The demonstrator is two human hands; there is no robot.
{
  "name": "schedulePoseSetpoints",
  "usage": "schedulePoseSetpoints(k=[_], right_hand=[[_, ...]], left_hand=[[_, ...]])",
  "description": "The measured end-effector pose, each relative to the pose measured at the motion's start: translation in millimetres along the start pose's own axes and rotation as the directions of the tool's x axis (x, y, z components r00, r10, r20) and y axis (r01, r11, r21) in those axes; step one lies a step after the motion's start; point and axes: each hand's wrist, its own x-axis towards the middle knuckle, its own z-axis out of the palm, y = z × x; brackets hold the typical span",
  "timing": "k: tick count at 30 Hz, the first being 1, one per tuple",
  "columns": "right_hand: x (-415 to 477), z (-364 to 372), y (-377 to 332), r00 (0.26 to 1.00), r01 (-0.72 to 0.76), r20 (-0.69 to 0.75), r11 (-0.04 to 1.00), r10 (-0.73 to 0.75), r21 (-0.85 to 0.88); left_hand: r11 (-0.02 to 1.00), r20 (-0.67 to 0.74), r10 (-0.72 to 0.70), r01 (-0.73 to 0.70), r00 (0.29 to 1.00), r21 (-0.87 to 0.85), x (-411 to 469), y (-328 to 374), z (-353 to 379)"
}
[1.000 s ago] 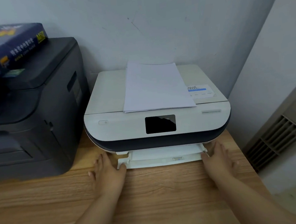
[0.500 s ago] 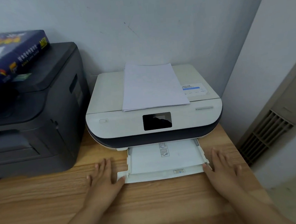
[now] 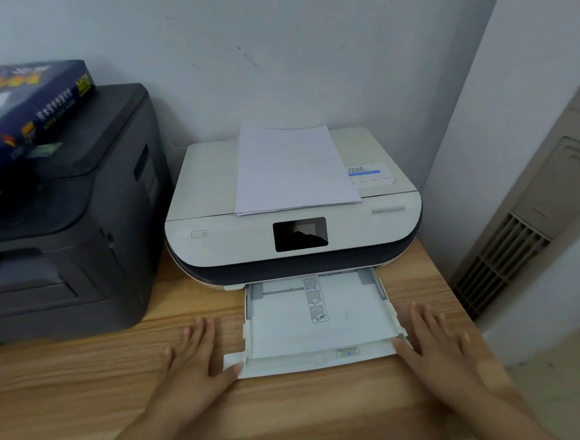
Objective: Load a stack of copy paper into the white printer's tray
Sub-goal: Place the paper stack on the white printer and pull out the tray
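The white printer [image 3: 235, 239], smooth and rounded, sits on a wood-grain table [image 3: 86, 371]. Its shallow plastic tray [image 3: 290, 336] juts out in front. The paper stack [image 3: 292, 168] lies flat on the lid, crisp-edged. Left hand [image 3: 195, 360] and right hand [image 3: 431, 344] lie palm-down, fingers straight, gripping nothing, with thumbs touching the tray's front corners. Alongside stands a boxy dark printer [image 3: 75, 217], with a glossy wrapped ream [image 3: 23, 104] on top.

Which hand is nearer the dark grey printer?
Left. The left hand lies in front and right of the dark grey printer; the right hand lies beyond the white plastic tray.
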Motion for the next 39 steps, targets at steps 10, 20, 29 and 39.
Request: schedulePoseSetpoints(k=[10, 20, 29, 39], right_hand=[[6.6, -22.9, -2.2, 0.987, 0.009, 0.158, 0.996, 0.004, -0.086], [25.2, -38.5, -6.3, 0.948, 0.172, 0.297, 0.97, -0.115, -0.171], [26.5, -46.0, -9.7, 0.904, 0.264, 0.395, 0.938, -0.16, -0.223], [10.3, -35.0, 7.1, 0.897, 0.314, 0.386, 0.925, -0.216, -0.212]], left_hand=[[0.991, 0.118, 0.073, -0.085, 0.99, 0.102, 1.9, -0.1, -10.8], [0.963, 0.247, 0.165, -0.21, 0.955, 0.168, 5.8, 3.3, -24.1], [0.928, 0.374, 0.205, -0.301, 0.905, 0.219, 14.2, 8.3, -29.4], [0.915, 0.415, 0.203, -0.323, 0.887, 0.242, 6.0, 14.1, -30.2]])
